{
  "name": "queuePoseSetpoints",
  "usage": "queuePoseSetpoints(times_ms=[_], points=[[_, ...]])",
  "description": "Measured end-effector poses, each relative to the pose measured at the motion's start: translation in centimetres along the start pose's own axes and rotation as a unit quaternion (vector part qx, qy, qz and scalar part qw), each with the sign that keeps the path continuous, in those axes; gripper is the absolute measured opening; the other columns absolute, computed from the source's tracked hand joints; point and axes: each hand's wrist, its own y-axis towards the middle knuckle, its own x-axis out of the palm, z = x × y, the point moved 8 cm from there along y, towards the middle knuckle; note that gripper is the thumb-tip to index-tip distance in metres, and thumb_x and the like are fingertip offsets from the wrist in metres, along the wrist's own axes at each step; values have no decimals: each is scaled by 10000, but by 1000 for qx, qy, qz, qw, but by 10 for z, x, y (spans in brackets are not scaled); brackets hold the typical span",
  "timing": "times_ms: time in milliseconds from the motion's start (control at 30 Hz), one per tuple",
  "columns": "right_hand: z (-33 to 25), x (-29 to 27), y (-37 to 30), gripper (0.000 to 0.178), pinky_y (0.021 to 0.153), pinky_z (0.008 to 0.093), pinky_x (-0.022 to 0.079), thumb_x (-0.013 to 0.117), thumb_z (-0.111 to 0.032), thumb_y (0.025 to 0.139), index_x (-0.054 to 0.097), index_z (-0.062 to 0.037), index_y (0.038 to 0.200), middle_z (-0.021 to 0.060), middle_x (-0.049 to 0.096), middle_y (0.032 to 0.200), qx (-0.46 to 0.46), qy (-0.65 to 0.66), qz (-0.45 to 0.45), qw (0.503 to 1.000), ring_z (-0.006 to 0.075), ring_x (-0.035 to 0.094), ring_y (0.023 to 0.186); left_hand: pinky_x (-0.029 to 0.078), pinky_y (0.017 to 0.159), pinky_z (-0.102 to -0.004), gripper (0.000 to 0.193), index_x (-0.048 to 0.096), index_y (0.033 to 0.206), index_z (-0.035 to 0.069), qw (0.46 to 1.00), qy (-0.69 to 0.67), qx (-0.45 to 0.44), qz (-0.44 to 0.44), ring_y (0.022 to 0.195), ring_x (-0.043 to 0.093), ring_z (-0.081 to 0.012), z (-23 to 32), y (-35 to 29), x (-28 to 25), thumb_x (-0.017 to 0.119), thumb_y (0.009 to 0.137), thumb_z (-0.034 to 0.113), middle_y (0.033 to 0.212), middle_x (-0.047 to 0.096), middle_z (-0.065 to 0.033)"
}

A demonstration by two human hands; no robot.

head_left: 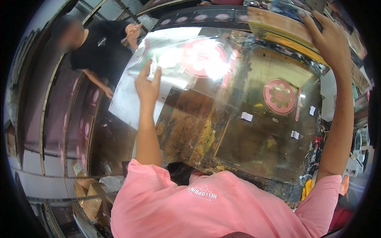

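My left hand [147, 85] pinches the near-left edge of a clear plastic sheet [186, 85], raised over the left of the table. A pink round flower print [194, 67] on it is partly washed out by glare. My right hand [327, 41] reaches to the far right, its fingers hooked over the top of a wooden frame [274, 32] with a yellow lower edge. What lies under those fingertips is partly hidden. Nearer, a pink disc with a gold flower [279, 96] and a slim pink strip [298, 105] show on the clear-covered printing board [262, 154].
White paper sheets [123, 101] lie at the table's left. Small white paper tabs [247, 116] sit around the print. A co-worker in black [103, 49] stands at the far left beside tall racks [65, 119]. More printed sheets [202, 18] line the back. Cardboard boxes [94, 200] stand lower left.
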Motion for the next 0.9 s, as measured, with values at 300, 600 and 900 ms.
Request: queuePoseSetpoints(times_ms=[300, 600, 900], points=[[-6, -5, -6, 699, 927, 473, 514, 551, -628, 974, 732, -6, 1235, 262, 738, 1056, 102, 0, -141, 985, 441, 698, 1020, 110, 1227, -674, 762, 486, 1573, 116, 929, 355, -54, 88, 1562, 253, -462, -98, -3, -72, 647, 985, 573, 1636, 368, -294], [13, -5, -6, 701, 916, 483, 519, 573, -634, 970, 736, -3, 1229, 285, 730, 1001, 59, -31, -35, 997, 435, 705, 1012, -108, 1191, -768, 537, 577, 1493, 122, 888, 343, 237, -193, 1541, 371, -295, 26, -41, 69, 345, 1121, 431, 1575, 537, -43], [-15, -13, -15, 564, 800, 504, 508, 625, -550, 962, 745, -16, 1100, 278, 699, 927, -51, -25, 9, 998, 460, 675, 898, 20, 1262, -672, 533, 703, 1314, 60, 940, 236, 119, -215, 1397, 546, -339, 22, 12, 64, 320, 1124, 378, 1320, 716, -139]])
